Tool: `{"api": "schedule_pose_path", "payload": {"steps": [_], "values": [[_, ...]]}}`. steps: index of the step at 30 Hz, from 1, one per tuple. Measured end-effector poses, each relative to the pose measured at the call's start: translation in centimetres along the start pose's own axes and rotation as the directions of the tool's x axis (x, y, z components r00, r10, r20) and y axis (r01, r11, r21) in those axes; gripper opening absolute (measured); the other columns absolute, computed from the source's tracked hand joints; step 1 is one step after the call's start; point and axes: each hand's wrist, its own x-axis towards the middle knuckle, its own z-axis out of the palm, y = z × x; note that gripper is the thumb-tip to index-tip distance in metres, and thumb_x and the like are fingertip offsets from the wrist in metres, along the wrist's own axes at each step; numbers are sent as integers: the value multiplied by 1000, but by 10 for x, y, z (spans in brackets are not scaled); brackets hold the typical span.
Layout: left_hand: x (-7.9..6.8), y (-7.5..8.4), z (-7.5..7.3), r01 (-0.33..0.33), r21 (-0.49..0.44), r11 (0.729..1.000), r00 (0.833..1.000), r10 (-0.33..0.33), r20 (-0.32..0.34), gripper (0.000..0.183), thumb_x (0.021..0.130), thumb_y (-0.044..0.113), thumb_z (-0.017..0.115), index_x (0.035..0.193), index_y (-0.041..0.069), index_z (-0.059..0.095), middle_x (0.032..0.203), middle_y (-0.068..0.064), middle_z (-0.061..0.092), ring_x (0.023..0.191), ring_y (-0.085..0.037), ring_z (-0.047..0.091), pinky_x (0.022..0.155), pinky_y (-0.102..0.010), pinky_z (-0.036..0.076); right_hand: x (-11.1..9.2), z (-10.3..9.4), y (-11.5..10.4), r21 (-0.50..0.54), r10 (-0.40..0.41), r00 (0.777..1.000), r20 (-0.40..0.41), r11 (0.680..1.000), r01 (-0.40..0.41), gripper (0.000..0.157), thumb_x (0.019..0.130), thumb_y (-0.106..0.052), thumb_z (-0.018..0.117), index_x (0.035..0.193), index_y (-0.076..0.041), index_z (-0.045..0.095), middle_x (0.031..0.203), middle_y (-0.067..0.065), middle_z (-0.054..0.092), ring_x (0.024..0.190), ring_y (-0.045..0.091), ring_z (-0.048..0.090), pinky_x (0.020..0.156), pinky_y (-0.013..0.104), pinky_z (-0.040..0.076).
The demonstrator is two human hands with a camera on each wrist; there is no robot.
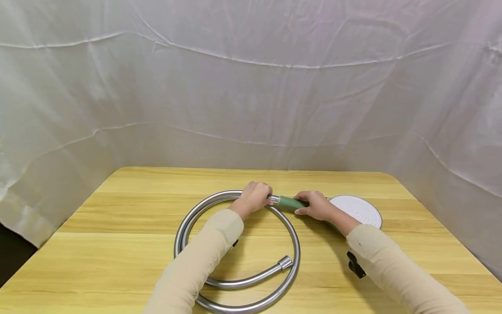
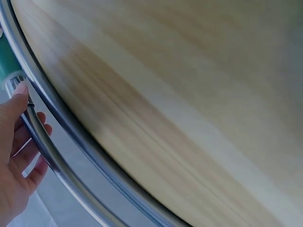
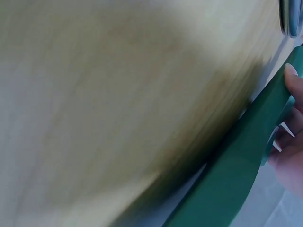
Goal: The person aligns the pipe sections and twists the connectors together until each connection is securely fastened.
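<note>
A hand shower with a green handle [image 1: 289, 203] and a round white spray face [image 1: 356, 210] is on the right. My right hand [image 1: 317, 205] grips that handle, thumb along its near side. In the right wrist view the green handle [image 3: 236, 165] runs diagonally past the fingers. A coiled silver shower hose [image 1: 251, 282] lies to the left. At the handle's end, my left hand [image 1: 256, 196] pinches the hose's metal fitting [image 1: 273, 199]. The left wrist view shows the thumb on this chrome fitting [image 2: 16, 84], right against the green handle.
The hose's other end, a chrome cone fitting [image 1: 285, 262], lies inside the coil near its right side. A wood-grain table [image 1: 117, 253] bears everything. Pale cloth [image 1: 251, 100] hangs behind and at both sides. A black wrist device [image 1: 356, 265] shows under the right sleeve.
</note>
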Motion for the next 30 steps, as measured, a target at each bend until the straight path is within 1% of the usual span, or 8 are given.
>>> {"api": "schedule_pose_path", "payload": {"steps": [2,7,14,17,20,24,27,30], "values": [[0,1,0,-3,3,1000,1000,3,-1,19,84,34,66,83,15,68,81,4,69,65,-8,49,72,-28,41,0,-2,0,-2,-2,1000,11,1000,2,34,81,-14,71,110,1,63,107,17,67,88,22,61,77,38,48],[-1,2,0,-7,16,1000,1000,7,7,19,87,34,64,85,15,67,83,4,68,68,-9,51,71,-28,40,-2,-12,1,23,12,1000,18,1000,-12,43,85,-19,67,118,7,58,115,24,62,100,34,61,82,42,50],[-3,2,0,-28,33,999,1000,27,15,21,89,35,61,90,15,66,89,2,67,74,-11,55,71,-29,38,-6,-35,10,53,55,991,-125,997,-49,34,89,-13,61,117,7,59,115,26,61,101,39,59,83,47,50],[-5,0,-2,-48,16,999,999,48,-4,20,89,33,62,89,14,66,88,1,67,76,-12,57,71,-29,41,-7,-39,14,46,62,987,-148,997,-56,32,89,-10,60,115,8,59,115,27,61,100,40,59,84,48,49],[-9,-3,-4,-70,-4,998,997,70,-33,20,88,32,62,90,12,66,88,-1,66,78,-14,59,73,-31,44,-5,-40,18,33,62,988,-139,998,-58,32,89,-9,60,115,9,59,115,28,60,101,41,58,85,50,48],[-17,-9,-5,-92,-37,995,994,90,-53,26,90,30,61,103,8,67,103,-5,67,95,-20,62,85,-35,48,-1,-40,23,-14,38,993,-112,999,-40,31,86,-6,62,113,11,60,113,29,61,99,42,59,84,50,48],[-26,-13,-8,-96,-91,991,993,89,-73,34,90,29,61,115,5,63,115,-10,64,109,-25,58,94,-38,46,1,-40,27,-38,21,997,-77,999,-24,32,84,-4,64,111,12,60,112,29,61,98,43,59,84,50,48],[-36,-15,-12,-108,-152,982,989,91,-114,36,90,26,61,117,2,62,120,-13,61,114,-28,56,99,-39,43,4,-40,31,-43,32,999,-35,999,-33,34,83,-3,65,112,13,59,111,30,61,100,44,59,85,50,48]]}}
